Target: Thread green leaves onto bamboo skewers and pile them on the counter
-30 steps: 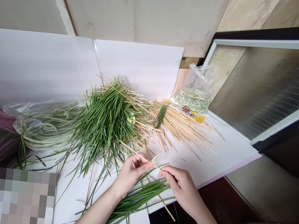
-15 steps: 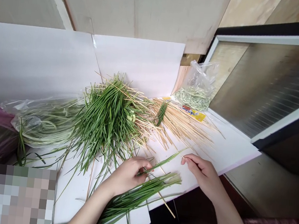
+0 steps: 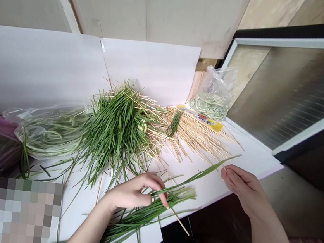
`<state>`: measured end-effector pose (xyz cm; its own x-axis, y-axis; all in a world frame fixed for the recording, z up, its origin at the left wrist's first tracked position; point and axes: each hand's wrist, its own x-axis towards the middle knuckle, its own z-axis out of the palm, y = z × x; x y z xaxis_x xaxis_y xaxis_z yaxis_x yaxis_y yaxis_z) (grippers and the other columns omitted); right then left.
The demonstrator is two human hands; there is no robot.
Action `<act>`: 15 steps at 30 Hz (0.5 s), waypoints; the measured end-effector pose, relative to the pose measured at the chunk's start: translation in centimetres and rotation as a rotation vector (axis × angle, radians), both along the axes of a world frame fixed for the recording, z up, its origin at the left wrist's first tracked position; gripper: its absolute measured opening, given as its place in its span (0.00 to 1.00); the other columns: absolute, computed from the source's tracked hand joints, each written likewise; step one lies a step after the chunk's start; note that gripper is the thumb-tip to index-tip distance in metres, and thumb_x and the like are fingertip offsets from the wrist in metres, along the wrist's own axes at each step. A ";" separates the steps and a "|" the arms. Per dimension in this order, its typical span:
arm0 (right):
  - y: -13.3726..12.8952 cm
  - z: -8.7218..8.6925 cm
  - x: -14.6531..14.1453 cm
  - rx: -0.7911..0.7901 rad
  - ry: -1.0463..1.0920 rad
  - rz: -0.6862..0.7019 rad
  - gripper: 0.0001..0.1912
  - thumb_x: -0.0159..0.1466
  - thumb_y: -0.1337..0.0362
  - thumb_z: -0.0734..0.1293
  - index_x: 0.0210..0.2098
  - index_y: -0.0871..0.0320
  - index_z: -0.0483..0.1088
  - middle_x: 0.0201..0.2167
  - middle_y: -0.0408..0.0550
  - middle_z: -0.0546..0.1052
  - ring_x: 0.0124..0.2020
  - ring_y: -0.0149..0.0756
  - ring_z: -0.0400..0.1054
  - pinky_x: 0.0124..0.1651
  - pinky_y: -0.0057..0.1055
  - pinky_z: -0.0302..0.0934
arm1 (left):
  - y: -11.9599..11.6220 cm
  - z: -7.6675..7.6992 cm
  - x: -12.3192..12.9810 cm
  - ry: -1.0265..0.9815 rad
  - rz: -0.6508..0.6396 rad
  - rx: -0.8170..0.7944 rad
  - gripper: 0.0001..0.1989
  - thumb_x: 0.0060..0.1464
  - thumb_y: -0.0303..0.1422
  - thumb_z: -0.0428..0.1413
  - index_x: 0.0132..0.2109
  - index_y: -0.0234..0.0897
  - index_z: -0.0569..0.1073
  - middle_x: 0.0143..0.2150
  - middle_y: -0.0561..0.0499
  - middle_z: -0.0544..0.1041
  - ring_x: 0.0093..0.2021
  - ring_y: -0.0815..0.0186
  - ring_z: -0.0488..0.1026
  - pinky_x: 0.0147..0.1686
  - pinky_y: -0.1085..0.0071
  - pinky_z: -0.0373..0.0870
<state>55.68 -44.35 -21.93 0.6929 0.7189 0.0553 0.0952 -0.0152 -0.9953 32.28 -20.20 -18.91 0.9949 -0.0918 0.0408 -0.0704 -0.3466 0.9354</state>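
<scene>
Left hand (image 3: 133, 193): I read it low over the bench, fingers (image 3: 157, 186) curled and clamped on the base of a long flat green leaf (image 3: 199, 176), right above a loose bunch of cut green leaves (image 3: 139, 218)
Right hand (image 3: 244, 189): I have it near the front edge of the white-topped bench (image 3: 251, 159), fingers (image 3: 227, 175) close together just beside the leaf's far end; I cannot tell whether they touch it
Leaf position: runs slantwise from the left fingers across the bench, towards the right hand
Main heap: large mound of long green leaves (image 3: 116, 132), crossed by thin pale bamboo skewers (image 3: 198, 135), against a white board backing (image 3: 150, 67)
Skewers: most lie fanned out right of the mound; one (image 3: 179, 222) pokes out from under the loose bunch, past the bench edge
Bags: clear plastic bag of pale green stems (image 3: 212, 94) at far right; clear plastic bag of green stems (image 3: 49, 134) left of the mound
</scene>
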 end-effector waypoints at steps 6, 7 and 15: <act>-0.8 0.2 0.5 0.225 0.107 0.035 0.16 0.69 0.54 0.67 0.28 0.55 0.71 0.18 0.38 0.51 0.21 0.30 0.42 0.26 0.34 0.36 | -0.4 -0.3 0.1 0.090 0.090 -0.124 0.20 0.64 0.40 0.48 0.35 0.36 0.82 0.34 0.45 0.80 0.37 0.59 0.75 0.42 0.66 0.68; -0.8 0.4 0.3 0.250 0.124 0.043 0.16 0.69 0.54 0.67 0.27 0.55 0.70 0.18 0.37 0.51 0.20 0.30 0.41 0.26 0.34 0.35 | -0.5 -0.9 0.3 0.086 0.157 -0.050 0.22 0.66 0.40 0.46 0.34 0.36 0.81 0.32 0.46 0.80 0.36 0.60 0.75 0.41 0.67 0.68; 0.0 0.6 -0.5 0.239 0.150 0.103 0.19 0.70 0.55 0.67 0.24 0.55 0.65 0.19 0.38 0.52 0.21 0.31 0.40 0.26 0.34 0.34 | -2.0 -5.0 2.1 -0.046 0.418 0.758 0.07 0.58 0.33 0.58 0.43 0.39 0.77 0.40 0.45 0.78 0.43 0.55 0.73 0.44 0.61 0.67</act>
